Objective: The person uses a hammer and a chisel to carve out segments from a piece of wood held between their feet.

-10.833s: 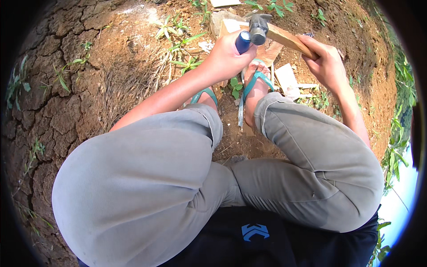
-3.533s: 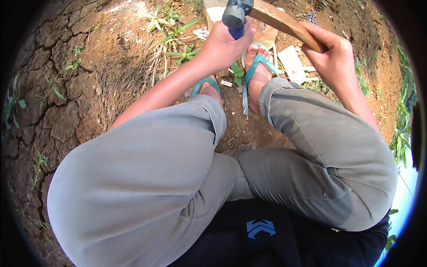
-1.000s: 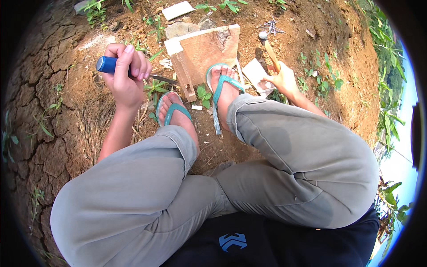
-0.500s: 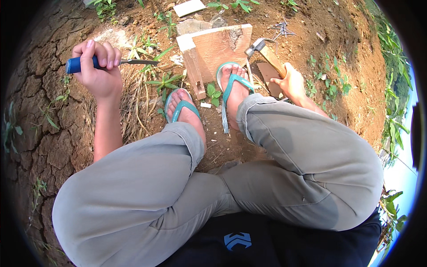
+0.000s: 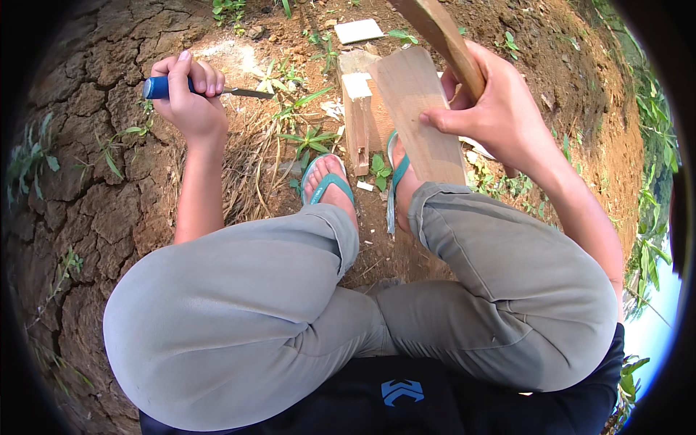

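Note:
My left hand (image 5: pixel 190 94) is wrapped round the blue handle of a chisel (image 5: pixel 250 93), whose metal blade points right over the ground. In my right hand (image 5: pixel 500 109) there are two things: the wooden handle of a hammer (image 5: pixel 442 32), its head out of view past the top edge, and a thin flat wooden board (image 5: pixel 417 109), with my thumb pressed on its face. That board hangs tilted above my right foot and hides most of a larger wood piece on the ground. A narrow wooden block (image 5: pixel 358 130) with a slot near its end still shows beside it.
My sandalled feet (image 5: pixel 330 181) rest on the dirt below the wood. A pale flat tile-like piece (image 5: pixel 359 30) lies on the soil beyond. Cracked earth (image 5: pixel 80 174) spreads on the left, with dry grass, small weeds (image 5: pixel 308 141) and wood chips around.
My right hand has risen with the hammer and now also holds the thin board, lifted off the ground. The chisel stays in my left hand; the whole view has shifted slightly.

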### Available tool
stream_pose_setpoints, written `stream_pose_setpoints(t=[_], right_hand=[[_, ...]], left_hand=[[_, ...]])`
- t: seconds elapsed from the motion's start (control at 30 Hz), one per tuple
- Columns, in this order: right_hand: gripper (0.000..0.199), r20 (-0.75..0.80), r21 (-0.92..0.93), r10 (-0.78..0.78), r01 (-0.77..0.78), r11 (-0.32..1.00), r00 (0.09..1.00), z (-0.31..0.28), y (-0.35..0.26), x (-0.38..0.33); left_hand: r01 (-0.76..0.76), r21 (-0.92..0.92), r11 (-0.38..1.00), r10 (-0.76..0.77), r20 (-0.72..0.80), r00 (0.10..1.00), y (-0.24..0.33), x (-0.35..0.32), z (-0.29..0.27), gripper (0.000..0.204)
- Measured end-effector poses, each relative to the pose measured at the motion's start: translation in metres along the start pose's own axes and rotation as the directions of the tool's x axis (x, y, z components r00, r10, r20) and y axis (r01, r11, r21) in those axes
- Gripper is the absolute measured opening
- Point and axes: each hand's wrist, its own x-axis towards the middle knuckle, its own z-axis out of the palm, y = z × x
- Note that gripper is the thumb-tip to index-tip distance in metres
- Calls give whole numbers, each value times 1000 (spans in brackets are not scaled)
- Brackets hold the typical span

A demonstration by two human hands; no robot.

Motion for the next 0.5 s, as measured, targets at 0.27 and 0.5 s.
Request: stream_pose_setpoints(t=[0.27, 0.5], right_hand=[[41, 49, -8, -108, 108, 994, 993, 108, 11, 22], [54, 274, -117, 63, -32, 993, 960, 166, 39, 8]], left_hand=[[-72, 41, 997, 75, -51, 996, 12, 9, -6, 18], [-150, 97, 984, 166, -179, 970, 21, 21, -35, 17]])
